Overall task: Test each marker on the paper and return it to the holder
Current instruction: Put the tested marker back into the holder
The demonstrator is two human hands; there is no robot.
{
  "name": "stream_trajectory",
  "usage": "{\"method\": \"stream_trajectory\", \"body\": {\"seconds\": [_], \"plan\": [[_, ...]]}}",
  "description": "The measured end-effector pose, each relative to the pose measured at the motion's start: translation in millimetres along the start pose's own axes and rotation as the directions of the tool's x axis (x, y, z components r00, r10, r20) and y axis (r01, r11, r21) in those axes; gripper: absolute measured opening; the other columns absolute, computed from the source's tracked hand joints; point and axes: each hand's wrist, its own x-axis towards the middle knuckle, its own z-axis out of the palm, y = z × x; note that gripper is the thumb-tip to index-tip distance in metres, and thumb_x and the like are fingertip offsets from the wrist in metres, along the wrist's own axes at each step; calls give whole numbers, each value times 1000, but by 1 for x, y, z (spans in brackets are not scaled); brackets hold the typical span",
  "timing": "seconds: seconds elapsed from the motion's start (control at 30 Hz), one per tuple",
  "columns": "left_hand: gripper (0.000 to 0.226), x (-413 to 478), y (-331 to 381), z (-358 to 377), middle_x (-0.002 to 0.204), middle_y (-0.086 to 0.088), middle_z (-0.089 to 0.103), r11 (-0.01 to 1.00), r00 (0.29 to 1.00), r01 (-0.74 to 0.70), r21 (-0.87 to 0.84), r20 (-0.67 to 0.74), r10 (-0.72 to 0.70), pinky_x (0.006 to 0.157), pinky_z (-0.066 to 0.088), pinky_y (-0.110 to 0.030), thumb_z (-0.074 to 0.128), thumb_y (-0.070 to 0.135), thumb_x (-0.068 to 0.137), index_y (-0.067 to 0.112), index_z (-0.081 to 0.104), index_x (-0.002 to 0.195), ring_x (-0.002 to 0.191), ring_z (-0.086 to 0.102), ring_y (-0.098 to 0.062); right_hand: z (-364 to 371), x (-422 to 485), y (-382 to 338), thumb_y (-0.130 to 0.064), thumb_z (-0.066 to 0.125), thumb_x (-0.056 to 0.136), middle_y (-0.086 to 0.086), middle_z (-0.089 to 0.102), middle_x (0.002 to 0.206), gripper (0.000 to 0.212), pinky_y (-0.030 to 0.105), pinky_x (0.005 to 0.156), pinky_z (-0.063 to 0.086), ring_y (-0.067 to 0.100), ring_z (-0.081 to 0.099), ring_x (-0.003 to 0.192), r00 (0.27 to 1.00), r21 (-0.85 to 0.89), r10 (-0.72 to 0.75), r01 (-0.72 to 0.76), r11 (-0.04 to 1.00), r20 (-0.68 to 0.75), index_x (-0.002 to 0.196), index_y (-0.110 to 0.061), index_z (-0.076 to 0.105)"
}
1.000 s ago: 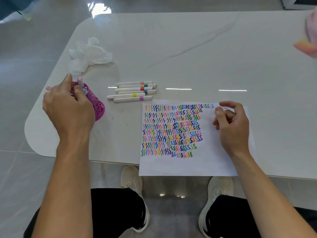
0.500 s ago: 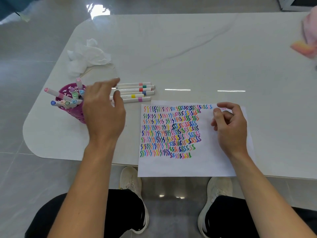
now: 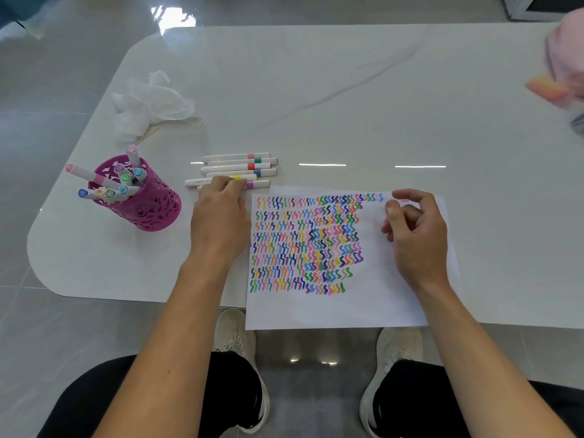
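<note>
Grey floor tiles [image 3: 47,90] are seen around a white, faintly veined worktop [image 3: 347,90] with rounded corners. A sheet of paper [image 3: 363,305] is laid at the near edge, overhanging it slightly, and its left and middle parts are filled with rows of coloured squiggles. The right hand [image 3: 417,235] is rested on the paper's right part, its fingers [image 3: 407,196] loosely curled and narrow, with nothing seen between them. The left hand [image 3: 221,222] is placed just left of the paper, its fingers [image 3: 218,181] bent down onto the two nearest markers of the row; whether one is pinched cannot be told. A magenta perforated holder [image 3: 151,210] is stood near the left edge, well apart from the paper, with capped markers [image 3: 124,178] leaning in it. A crumpled white tissue [image 3: 148,105] is left farther back. Six white markers [image 3: 237,167] are laid side by side between holder and paper, the purple-banded marker [image 3: 257,184] nearest, the yellow-banded marker [image 3: 196,182] beside it.
</note>
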Motion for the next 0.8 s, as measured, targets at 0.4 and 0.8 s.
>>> {"method": "stream_trajectory", "body": {"seconds": [0.4,0.8], "plan": [[14,3,1,4,116,-6,64,990,994,67,124,-95,-55,92,38,-42,69,26,94,16,71,105,111,48,-28,0,0,1,-29,58,106,-5,69,74,15,11,63,50,3,67,70,1000,4,-23,23,1000,9,118,-21,59],[14,-5,35,-22,97,8,58,959,952,-121,-256,-303,40,77,43,-33,58,19,102,17,65,114,95,52,-18,6,-11,-2,-30,58,105,-16,64,74,14,21,58,49,4,64,74,982,-255,-154,177,951,108,117,-23,59]]}}
